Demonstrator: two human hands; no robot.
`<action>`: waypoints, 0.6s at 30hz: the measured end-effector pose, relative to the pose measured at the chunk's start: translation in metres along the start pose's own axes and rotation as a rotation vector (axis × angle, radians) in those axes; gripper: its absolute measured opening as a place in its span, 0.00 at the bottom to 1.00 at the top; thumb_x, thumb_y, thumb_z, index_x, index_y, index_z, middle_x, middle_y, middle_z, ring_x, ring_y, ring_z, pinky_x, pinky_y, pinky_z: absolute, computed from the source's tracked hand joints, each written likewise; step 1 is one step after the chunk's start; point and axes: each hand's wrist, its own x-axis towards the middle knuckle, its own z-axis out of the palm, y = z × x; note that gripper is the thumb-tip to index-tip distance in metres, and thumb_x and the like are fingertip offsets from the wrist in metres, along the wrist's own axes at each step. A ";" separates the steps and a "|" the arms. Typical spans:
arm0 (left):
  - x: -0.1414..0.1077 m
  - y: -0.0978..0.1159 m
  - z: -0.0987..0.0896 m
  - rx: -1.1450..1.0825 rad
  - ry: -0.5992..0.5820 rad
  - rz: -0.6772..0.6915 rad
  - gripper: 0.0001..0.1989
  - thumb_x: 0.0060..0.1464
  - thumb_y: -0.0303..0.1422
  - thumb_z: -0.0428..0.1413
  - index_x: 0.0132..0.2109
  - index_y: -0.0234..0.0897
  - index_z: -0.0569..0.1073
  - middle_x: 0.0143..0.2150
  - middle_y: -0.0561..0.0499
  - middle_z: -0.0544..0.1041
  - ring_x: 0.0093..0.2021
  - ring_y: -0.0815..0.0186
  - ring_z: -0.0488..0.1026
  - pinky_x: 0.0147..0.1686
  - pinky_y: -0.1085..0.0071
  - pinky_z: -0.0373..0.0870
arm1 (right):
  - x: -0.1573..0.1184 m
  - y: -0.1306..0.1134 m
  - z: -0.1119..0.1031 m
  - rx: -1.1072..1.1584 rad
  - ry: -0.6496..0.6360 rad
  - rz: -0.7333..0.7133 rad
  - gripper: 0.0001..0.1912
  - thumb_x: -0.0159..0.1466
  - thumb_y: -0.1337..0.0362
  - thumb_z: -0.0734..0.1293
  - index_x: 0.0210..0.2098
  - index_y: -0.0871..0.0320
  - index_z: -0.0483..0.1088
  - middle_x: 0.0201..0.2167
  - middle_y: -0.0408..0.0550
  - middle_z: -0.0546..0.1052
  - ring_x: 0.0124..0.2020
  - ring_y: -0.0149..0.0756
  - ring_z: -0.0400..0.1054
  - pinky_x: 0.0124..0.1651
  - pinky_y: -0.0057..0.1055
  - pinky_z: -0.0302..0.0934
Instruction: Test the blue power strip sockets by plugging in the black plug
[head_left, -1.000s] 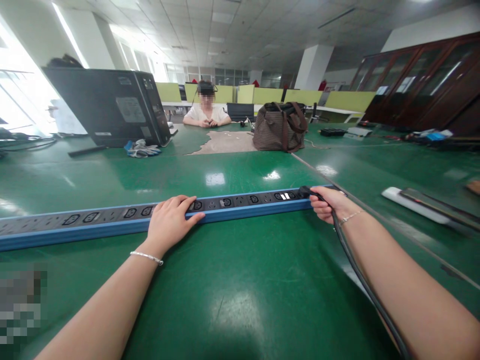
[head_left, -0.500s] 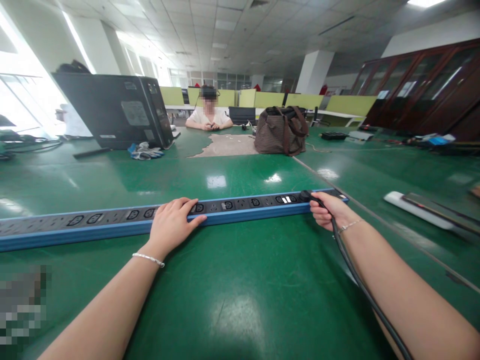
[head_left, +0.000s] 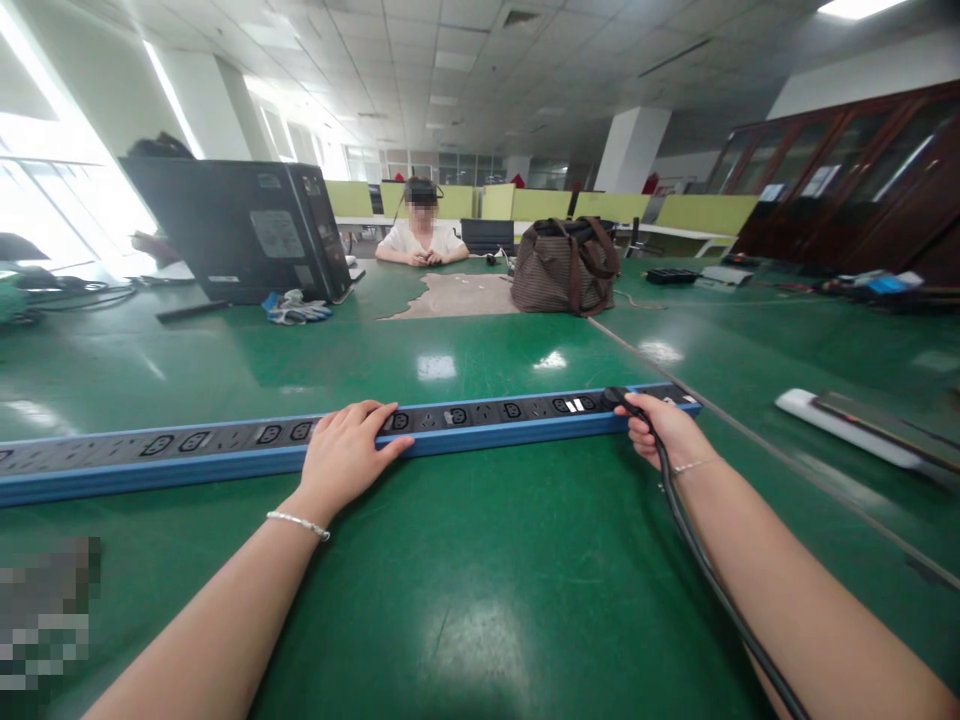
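A long blue power strip with a black face and rows of sockets lies across the green table. My left hand grips it near the middle, fingers over the top and thumb along the front side. Toward the strip's right end, my right hand is closed around a black plug at the end of a thick black cable. The plug sits at the socket face; how deep it goes in cannot be made out. From my fist the cable runs down along my right forearm.
Farther back stand a black computer tower, gloves and a brown bag. Across the table sits a person with hands together. A white bar-shaped object lies at right. Something blurred out is at lower left.
The whole view has shifted very slightly. Both hands keep their places on the power strip and the plug, with no clear movement of either.
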 end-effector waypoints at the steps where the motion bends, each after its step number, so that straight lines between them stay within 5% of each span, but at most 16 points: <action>1: 0.000 0.000 0.000 0.001 -0.001 -0.001 0.30 0.57 0.53 0.44 0.58 0.42 0.67 0.56 0.46 0.72 0.55 0.55 0.67 0.54 0.57 0.60 | -0.001 -0.001 0.001 -0.009 0.011 0.000 0.16 0.67 0.63 0.57 0.25 0.61 0.65 0.06 0.34 0.54 0.06 0.20 0.44 0.08 0.17 0.37; 18: 0.001 0.000 -0.001 0.006 -0.018 -0.012 0.30 0.56 0.53 0.44 0.59 0.42 0.67 0.56 0.46 0.71 0.55 0.56 0.67 0.54 0.58 0.59 | -0.002 -0.012 0.001 0.048 -0.060 0.097 0.18 0.68 0.64 0.55 0.23 0.61 0.62 0.05 0.33 0.52 0.05 0.19 0.43 0.08 0.16 0.37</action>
